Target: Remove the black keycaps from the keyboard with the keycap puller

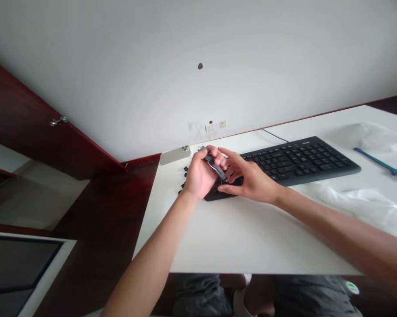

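Head: left hand (200,174) clasps dark tool (217,169) near edge of keyboard (286,162); right hand (249,178) spread

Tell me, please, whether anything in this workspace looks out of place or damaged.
Small black pieces, possibly keycaps, lie loosely scattered left of the keyboard, which looks untidy; the wall has a dark hole and, beside the sockets, grey smudges, suggesting damage or wear.

You can read no text here for certain. Your black keyboard (317,176) on the counter (244,240) carries a small pale mark (306,142) near its far edge, too blurred to spell out, and the legends on its keys (286,163) are too small for you to tell letters from numbers.
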The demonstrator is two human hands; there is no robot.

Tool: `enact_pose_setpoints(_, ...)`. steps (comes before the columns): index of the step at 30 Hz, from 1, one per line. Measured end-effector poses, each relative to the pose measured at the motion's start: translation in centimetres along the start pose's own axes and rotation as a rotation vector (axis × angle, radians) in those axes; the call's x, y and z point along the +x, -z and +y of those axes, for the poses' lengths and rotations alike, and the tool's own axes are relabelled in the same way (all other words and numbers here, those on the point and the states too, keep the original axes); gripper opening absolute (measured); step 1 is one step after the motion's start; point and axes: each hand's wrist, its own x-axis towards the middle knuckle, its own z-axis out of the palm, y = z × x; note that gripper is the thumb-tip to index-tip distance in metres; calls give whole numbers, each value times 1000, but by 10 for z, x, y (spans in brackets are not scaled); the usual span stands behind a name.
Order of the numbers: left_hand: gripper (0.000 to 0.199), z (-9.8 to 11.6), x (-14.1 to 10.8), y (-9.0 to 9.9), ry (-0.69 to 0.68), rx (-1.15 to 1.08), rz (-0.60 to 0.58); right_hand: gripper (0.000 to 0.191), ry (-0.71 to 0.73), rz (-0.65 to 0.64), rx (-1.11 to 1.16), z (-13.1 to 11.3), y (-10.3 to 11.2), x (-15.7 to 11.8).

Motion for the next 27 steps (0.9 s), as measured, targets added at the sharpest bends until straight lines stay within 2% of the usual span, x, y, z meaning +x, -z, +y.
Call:
enact_pose_setpoints(3, 37, -2, 7, 6, -131, 160, 106, 81, -121, -29, 138, 0, 3, 3)
enact_pose_setpoints(6, 36, -9, 13, 16, -164, 239, 174, 56, -160, 57, 193, 2, 12, 7)
enact_pose_setpoints(8, 36, -12, 15, 20, -137, 219, 141, 42, -119, 153, 67, 3, 21, 11)
enact_pose_setpoints(10, 35, -12, 12, 19, -172, 259, 79, 30, -10, 193, -160, 3, 30, 13)
enact_pose_setpoints(12, 32, -11, 6, 13, -251, 410, 30, 19, 77, 155, -329, 1, 36, 14)
enact_pose_setpoints(14, 25, -10, -2, 6, -295, 602, -22, 11, 63, 70, -388, -2, 38, 12)
enact_pose_setpoints(15, 23, -11, -6, 3, -302, 680, -60, 9, 24, 27, -388, -3, 38, 12)
enact_pose_setpoints(17, 37, -12, -11, -1, -323, 781, -132, 7, -66, -11, -354, -3, 38, 10)
enact_pose_setpoints(19, 55, -16, -11, 0, -369, 839, -136, 15, -122, 64, -301, 0, 41, 11)
enact_pose_setpoints(21, 59, -21, -8, 5, -416, 926, -67, 27, -122, 198, -243, 5, 48, 14)
enact_pose_setpoints(23, 52, -25, -4, 11, -449, 1085, -27, 27, -103, 287, -146, 11, 57, 16)
enact_pose_setpoints(25, 36, -29, -1, 15, -459, 1277, -70, 22, -160, 308, -4, 17, 65, 16)
enact_pose_setpoints(27, 23, -33, -1, 16, -443, 1416, -144, 30, -272, 323, 88, 22, 69, 10)
